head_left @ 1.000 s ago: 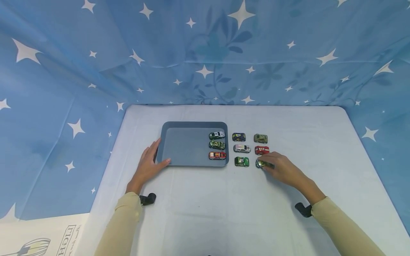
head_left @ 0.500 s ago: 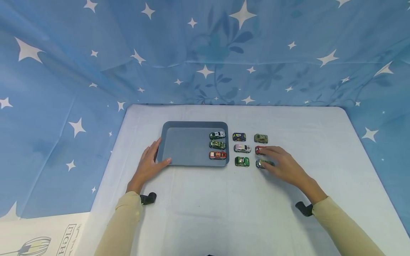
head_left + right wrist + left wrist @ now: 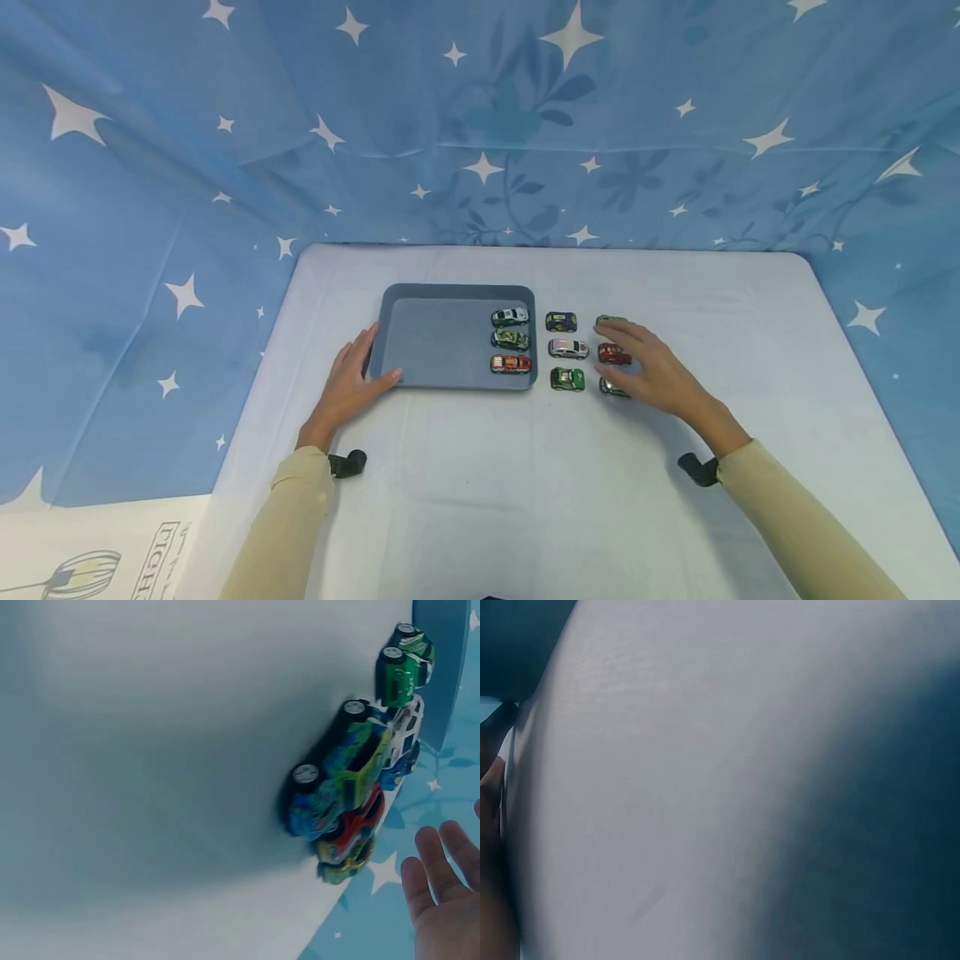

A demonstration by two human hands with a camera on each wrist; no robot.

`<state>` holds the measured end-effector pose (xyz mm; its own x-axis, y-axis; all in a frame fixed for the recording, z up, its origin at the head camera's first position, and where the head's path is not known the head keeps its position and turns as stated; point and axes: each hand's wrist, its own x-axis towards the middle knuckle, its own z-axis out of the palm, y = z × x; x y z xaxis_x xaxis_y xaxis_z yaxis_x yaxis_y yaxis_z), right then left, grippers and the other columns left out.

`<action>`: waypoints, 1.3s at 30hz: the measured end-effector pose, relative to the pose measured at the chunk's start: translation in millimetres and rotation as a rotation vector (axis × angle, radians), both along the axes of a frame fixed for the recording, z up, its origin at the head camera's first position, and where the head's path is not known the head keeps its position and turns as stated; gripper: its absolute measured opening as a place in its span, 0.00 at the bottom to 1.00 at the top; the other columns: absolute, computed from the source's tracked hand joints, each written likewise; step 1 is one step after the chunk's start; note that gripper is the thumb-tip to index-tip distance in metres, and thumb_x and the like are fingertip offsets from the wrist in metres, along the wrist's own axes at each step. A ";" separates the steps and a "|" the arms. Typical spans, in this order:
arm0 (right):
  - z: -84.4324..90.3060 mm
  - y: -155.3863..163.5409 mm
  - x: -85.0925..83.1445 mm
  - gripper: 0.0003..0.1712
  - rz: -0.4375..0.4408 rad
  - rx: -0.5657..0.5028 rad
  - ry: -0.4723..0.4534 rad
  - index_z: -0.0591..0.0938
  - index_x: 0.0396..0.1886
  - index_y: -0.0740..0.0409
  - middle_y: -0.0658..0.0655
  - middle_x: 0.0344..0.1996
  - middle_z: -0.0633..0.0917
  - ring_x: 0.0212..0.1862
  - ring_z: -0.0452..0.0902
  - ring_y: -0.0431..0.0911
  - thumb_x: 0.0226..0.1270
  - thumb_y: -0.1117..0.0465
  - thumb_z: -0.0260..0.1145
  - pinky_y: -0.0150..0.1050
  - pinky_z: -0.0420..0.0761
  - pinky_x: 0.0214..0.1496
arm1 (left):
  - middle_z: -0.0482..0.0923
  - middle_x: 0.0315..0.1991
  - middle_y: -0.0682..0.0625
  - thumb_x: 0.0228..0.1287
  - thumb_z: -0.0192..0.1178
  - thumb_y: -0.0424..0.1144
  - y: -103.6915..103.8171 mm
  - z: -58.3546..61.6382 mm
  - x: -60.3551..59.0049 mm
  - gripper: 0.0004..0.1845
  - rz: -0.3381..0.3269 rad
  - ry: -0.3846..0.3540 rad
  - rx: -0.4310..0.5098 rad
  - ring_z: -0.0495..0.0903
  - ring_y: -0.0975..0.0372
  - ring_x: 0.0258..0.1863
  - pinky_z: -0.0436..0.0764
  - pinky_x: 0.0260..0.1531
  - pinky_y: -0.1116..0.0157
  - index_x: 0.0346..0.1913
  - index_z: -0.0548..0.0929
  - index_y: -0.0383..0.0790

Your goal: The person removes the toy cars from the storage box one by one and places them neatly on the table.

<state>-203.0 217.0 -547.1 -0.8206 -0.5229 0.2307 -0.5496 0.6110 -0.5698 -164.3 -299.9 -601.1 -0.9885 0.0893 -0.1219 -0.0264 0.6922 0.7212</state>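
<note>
Left hand [image 3: 347, 392] spread at the left end of the tray [image 3: 431, 342]; a push could shift it. Right hand [image 3: 658, 372] spread over three loose cars [image 3: 613, 355]; a low fingertip might knock them askew. Count: two hands, six loose cars on the table [image 3: 480, 500], three parked cars [image 3: 511, 340] inside one tray.

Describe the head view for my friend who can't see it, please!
A right hand hangs over three of six toy cars beside a blue-gray tray holding three more cars; a left hand touches the tray's left edge.
</note>
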 end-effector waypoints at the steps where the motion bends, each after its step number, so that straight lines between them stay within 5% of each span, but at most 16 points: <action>1: 0.7 -2.2 -1.9 0.35 0.004 -0.006 -0.005 0.78 0.74 0.65 0.67 0.72 0.75 0.73 0.68 0.67 0.69 0.63 0.78 0.71 0.70 0.69 | 0.43 0.88 0.42 0.70 0.67 0.64 -0.1 -0.2 0.0 0.54 0.000 -0.002 0.000 0.37 0.38 0.84 0.47 0.74 0.26 0.89 0.46 0.61; 11: 11.2 -31.8 -18.1 0.38 0.003 0.053 -0.119 0.73 0.79 0.61 0.64 0.77 0.71 0.78 0.63 0.65 0.76 0.54 0.73 0.69 0.65 0.74 | 0.43 0.88 0.42 0.70 0.67 0.64 -0.2 -2.1 1.3 0.54 0.005 -0.015 0.007 0.37 0.38 0.85 0.47 0.74 0.27 0.89 0.46 0.61; 18: 17.4 -51.3 -27.8 0.40 0.023 0.073 -0.139 0.70 0.82 0.57 0.63 0.79 0.69 0.79 0.61 0.64 0.77 0.50 0.72 0.73 0.59 0.76 | 0.42 0.88 0.42 0.70 0.67 0.64 0.1 -1.5 2.7 0.54 0.006 -0.012 0.010 0.37 0.38 0.85 0.47 0.73 0.26 0.89 0.46 0.61; 39: 34.6 -94.5 -60.3 0.40 0.167 0.063 -0.130 0.69 0.82 0.62 0.66 0.78 0.69 0.79 0.62 0.65 0.78 0.52 0.71 0.68 0.62 0.77 | 0.45 0.87 0.41 0.69 0.68 0.63 0.2 -1.7 2.4 0.54 0.000 0.024 0.016 0.39 0.37 0.84 0.49 0.72 0.25 0.89 0.49 0.60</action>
<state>-263.3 122.5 -512.6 -0.7423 -0.6638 0.0910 -0.5702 0.5546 -0.6060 -161.9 -299.7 -602.8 -0.9912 0.0908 -0.0965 -0.0090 0.6806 0.7326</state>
